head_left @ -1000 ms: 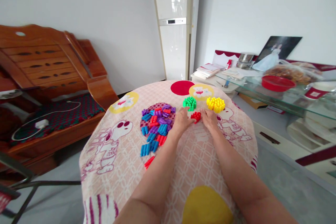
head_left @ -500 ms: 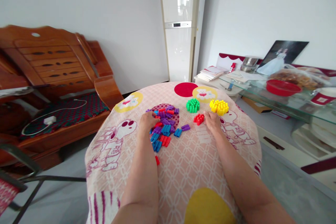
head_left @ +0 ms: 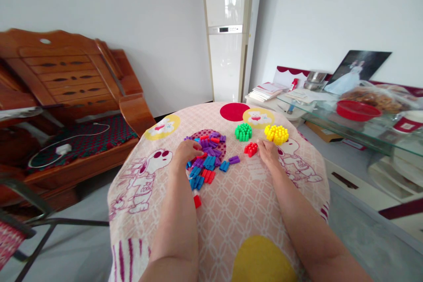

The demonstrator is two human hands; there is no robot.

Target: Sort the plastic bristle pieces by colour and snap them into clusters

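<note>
My left hand (head_left: 187, 153) is at the left side of a loose pile of small plastic building blocks (head_left: 211, 143), purple, blue and red. Its fingertips are closed on a red block (head_left: 202, 155) at the edge of that heap. My right hand (head_left: 268, 152) rests on the table, fingers extended and holding nothing that I can see. Just left of it stands a small cluster of red blocks (head_left: 250, 149). Behind are a green cluster (head_left: 243, 132) and a yellow cluster (head_left: 276, 134), both standing upright and close-packed. A single red block (head_left: 197, 201) lies beside my left forearm.
A patterned cloth (head_left: 231, 211) covers the round table. On the right, a glass-topped cabinet (head_left: 330, 116) carries a red bowl (head_left: 358, 110), papers and a framed photo. A wooden bench (head_left: 66, 79) stands left, and a tall white air conditioner (head_left: 226, 61) fills the corner.
My left hand has shifted slightly toward me, its fingertips now at a red block in the heap. My right hand stays beside the red cluster.
</note>
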